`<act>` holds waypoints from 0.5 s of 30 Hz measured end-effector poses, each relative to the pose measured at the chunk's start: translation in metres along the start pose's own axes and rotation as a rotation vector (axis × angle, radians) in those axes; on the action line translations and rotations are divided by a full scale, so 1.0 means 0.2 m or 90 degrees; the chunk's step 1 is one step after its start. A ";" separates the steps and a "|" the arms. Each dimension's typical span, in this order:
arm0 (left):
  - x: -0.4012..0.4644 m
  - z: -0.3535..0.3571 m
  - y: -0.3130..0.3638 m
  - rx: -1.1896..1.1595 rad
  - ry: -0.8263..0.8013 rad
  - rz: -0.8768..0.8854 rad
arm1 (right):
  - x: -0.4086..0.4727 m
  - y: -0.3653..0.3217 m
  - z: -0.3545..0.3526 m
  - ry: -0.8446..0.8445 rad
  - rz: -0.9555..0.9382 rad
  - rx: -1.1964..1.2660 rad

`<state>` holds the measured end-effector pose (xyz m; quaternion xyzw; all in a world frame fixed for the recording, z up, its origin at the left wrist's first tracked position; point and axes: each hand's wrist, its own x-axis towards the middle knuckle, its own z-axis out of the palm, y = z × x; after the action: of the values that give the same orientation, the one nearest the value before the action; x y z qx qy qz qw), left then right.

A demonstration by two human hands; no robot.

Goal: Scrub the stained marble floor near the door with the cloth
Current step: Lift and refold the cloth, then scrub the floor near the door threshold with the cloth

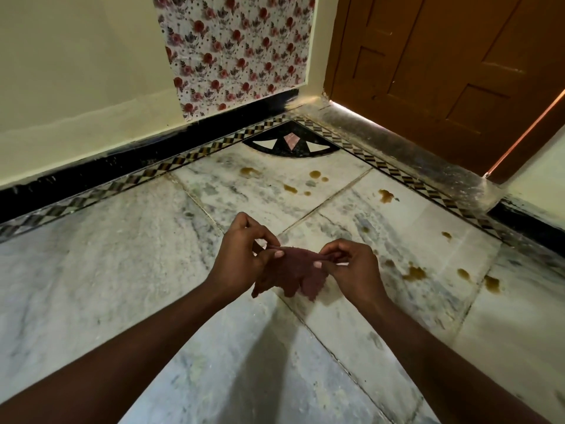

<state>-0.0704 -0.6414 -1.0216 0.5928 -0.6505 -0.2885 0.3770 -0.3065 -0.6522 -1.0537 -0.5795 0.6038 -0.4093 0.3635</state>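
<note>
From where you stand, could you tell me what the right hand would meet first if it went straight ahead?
Probably the left hand: the right hand points leftward along the cloth that both pinch.

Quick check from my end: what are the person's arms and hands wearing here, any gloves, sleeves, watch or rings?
Nothing visible. The left hand and right hand are bare, without gloves. Both forearms are uncovered to the frame edge, with no sleeve, watch or bracelet showing. No rings can be seen on the fingers.

I'm crouching in a home's corner: veined white marble floor (122, 270), rose-patterned wallpaper panel (235, 47), brown panelled wooden door (458, 62).
</note>
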 end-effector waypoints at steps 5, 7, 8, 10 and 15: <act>0.20 -0.04 -0.07 0.019 0.045 0.043 | 0.29 -0.07 0.09 0.072 -0.121 -0.079; 0.28 -0.07 -0.10 0.022 0.072 0.070 | 0.41 -0.09 0.11 0.086 -0.181 -0.104; 0.32 -0.08 -0.12 0.031 0.077 0.081 | 0.45 -0.09 0.12 0.089 -0.207 -0.122; 0.39 -0.08 -0.22 0.054 0.066 0.094 | 0.52 -0.04 0.15 0.060 -0.229 -0.173; 0.50 -0.06 -0.65 0.127 -0.009 0.060 | 0.58 0.33 0.39 -0.060 -0.239 -0.282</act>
<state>0.0106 -0.7561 -1.1074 0.5942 -0.7057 -0.2087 0.3246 -0.2696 -0.7735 -1.1401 -0.7645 0.5434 -0.3002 0.1736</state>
